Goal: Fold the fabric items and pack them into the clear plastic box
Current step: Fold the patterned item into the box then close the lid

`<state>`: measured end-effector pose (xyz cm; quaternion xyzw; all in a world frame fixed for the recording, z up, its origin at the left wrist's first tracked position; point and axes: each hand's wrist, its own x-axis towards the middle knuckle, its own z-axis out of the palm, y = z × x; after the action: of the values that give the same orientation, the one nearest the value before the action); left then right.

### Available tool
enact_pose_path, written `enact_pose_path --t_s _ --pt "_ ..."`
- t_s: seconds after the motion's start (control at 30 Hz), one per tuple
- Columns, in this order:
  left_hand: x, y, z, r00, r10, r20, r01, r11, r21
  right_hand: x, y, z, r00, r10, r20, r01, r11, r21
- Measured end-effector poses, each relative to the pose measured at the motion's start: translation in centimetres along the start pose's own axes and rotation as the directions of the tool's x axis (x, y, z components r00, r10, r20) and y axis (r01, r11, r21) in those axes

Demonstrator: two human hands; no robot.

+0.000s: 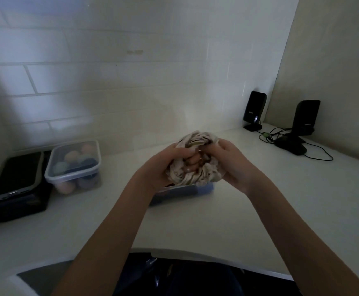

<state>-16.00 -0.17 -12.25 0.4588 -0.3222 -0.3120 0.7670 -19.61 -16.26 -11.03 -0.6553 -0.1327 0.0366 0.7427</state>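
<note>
A bunched, pale patterned fabric item is held above the counter between both hands. My left hand grips its left side with the fingers curled into the folds. My right hand grips its right side, the thumb pressed over the top. Directly below the bundle a clear plastic box sits on the counter, mostly hidden by the fabric and my left forearm; dark blue contents show through its wall.
A second clear lidded box with several rolled coloured fabric items stands at the left. Beside it a phone lies on a black box. Two black speakers with cables stand at the back right. A tiled wall rises behind the white counter.
</note>
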Motion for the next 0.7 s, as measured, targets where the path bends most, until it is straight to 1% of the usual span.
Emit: enact_pose_path --t_s 0.07,0.1,0.13,0.2,0.23,0.3,0.37,0.43,0.47,0.5,0.53,0.57,0.63,0.7 --pt "-0.4 0.1 -0.4 0.996 0.031 -0.087 -0.020 0.991 0.130 0.3 -0.1 -0.3 0.995 -0.034 -0.091 0.043 0.994 0.098" --pt "-0.5 0.3 -0.6 0.992 0.039 -0.121 -0.019 0.987 0.159 0.4 -0.3 -0.4 0.990 -0.046 -0.134 0.068 0.984 0.163" --pt "-0.6 0.5 -0.8 0.988 0.044 -0.146 -0.021 0.988 0.155 0.7 -0.2 -0.5 0.980 -0.047 -0.192 0.090 0.971 0.221" --pt "-0.7 0.9 -1.2 0.980 0.046 -0.192 -0.030 0.996 0.086 1.2 0.2 -0.4 0.949 -0.016 -0.314 0.122 0.939 0.323" --pt "-0.7 1.0 -1.4 0.974 0.046 -0.222 -0.034 0.998 0.058 1.4 0.4 -0.2 0.938 -0.012 -0.345 0.144 0.921 0.361" --pt "-0.9 1.2 -1.3 0.958 0.050 -0.281 -0.041 0.998 0.039 1.6 1.1 0.1 0.926 -0.016 -0.377 0.178 0.899 0.399" --pt "-1.0 1.2 -1.1 0.939 0.053 -0.340 -0.044 0.998 0.036 1.7 1.2 0.2 0.918 -0.015 -0.396 0.183 0.902 0.391" --pt "-1.0 1.5 -1.2 0.898 0.054 -0.437 -0.015 0.996 0.092 1.9 1.2 -0.1 0.907 0.003 -0.422 0.158 0.925 0.346" --pt "-1.0 1.6 -1.3 0.872 0.066 -0.485 0.011 0.988 0.154 2.1 1.2 -0.4 0.899 0.012 -0.439 0.124 0.952 0.281" --pt "-1.0 1.6 -1.6 0.848 0.088 -0.522 0.042 0.972 0.232 2.3 1.2 -0.6 0.895 0.002 -0.446 0.083 0.981 0.173" --pt "-1.1 1.6 -1.8 0.829 0.118 -0.546 0.080 0.942 0.325 2.4 1.4 -0.7 0.896 -0.026 -0.444 0.039 0.999 0.019" --pt "-1.1 1.4 -2.0 0.815 0.156 -0.557 0.125 0.893 0.433 2.6 1.6 -0.8 0.900 -0.063 -0.431 0.001 0.990 -0.144" --pt "-1.5 1.3 -2.2 0.799 0.254 -0.545 0.207 0.735 0.646 2.9 1.7 -1.0 0.913 -0.131 -0.386 -0.046 0.907 -0.418" --pt "-1.7 1.4 -2.3 0.813 0.309 -0.493 0.253 0.575 0.778 3.3 1.6 -1.4 0.942 -0.150 -0.299 -0.073 0.779 -0.622"
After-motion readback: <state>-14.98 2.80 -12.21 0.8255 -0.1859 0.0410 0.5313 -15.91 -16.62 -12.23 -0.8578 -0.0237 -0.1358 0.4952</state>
